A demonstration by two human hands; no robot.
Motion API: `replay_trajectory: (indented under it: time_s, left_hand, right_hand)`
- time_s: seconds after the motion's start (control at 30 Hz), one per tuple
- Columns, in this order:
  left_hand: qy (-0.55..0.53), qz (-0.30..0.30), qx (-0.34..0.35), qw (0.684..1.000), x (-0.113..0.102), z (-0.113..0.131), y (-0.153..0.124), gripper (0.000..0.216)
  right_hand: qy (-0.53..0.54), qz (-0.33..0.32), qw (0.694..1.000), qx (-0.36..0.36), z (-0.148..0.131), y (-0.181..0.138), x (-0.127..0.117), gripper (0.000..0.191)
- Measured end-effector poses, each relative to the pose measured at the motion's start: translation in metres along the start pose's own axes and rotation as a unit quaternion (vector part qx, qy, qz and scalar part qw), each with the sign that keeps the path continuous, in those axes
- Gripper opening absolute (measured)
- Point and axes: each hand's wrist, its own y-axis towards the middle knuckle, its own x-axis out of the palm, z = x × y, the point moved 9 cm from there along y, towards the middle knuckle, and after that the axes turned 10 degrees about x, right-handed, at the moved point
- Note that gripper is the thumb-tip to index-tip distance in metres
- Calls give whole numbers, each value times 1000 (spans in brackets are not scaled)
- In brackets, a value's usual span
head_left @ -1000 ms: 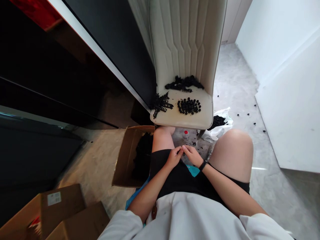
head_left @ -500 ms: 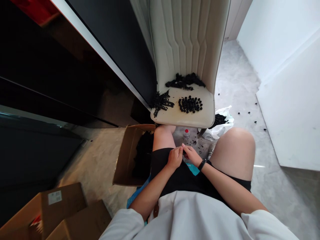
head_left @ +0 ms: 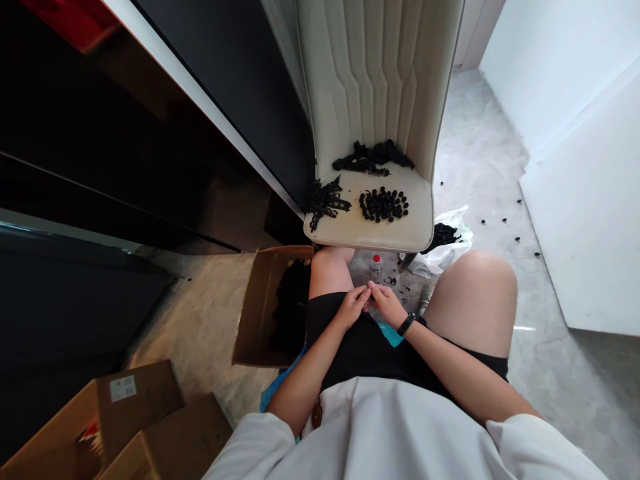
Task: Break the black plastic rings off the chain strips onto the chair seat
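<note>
At lower centre, your left hand (head_left: pixel 353 307) and right hand (head_left: pixel 390 307) meet, fingers curled; how tightly, or on what, I cannot tell. Steady with 1, work gently with the other.

A cream chair (head_left: pixel 375 73) stands on grey marbled floor (head_left: pixel 473 140) between dark glossy panels (head_left: pixel 130 167) and a white wall (head_left: pixel 585 233).

The chair (head_left: pixel 370 235) is cream, its back (head_left: pixel 373 73) lined with kinked seams; round pieces (head_left: pixel 384 204) and lattice scraps (head_left: pixel 326 199) are black, the plastic bag (head_left: pixel 436 260) white, bottle cap (head_left: pixel 377 258) red, floor (head_left: pixel 475 147) marbled grey.
</note>
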Motion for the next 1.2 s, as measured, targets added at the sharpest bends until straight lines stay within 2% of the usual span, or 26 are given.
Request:
replay_trajectory:
  time_s: [0.23,0.4,0.57,0.67,0.87,1.03,1.2]
  left_hand:
    - [-74,14,-27,997,-2,-6,2,69]
    - [-141,46,-24,989,-5,0,1,74]
    - [-115,22,-19,993,-5,-1,0,70]
    - [-96,31,-10,995,-7,-2,0,67]
    - [-45,72,20,996,-13,5,5,65]
    - [3,89,54,995,-21,9,5,62]
    - [46,77,92,992,-24,12,3,58]
  right_hand:
    - [7,2,1000,0,-6,0,2,70]
    - [5,-9,1000,10,-13,-4,3,67]
    - [-29,-36,999,4,-8,0,4,71]
    - [-43,-34,998,-10,-6,2,2,73]
    - [-21,25,999,-27,-13,1,-10,68]
    - [13,-23,999,-23,-18,-3,-3,61]
    - [54,-56,997,28,-5,3,-1,63]
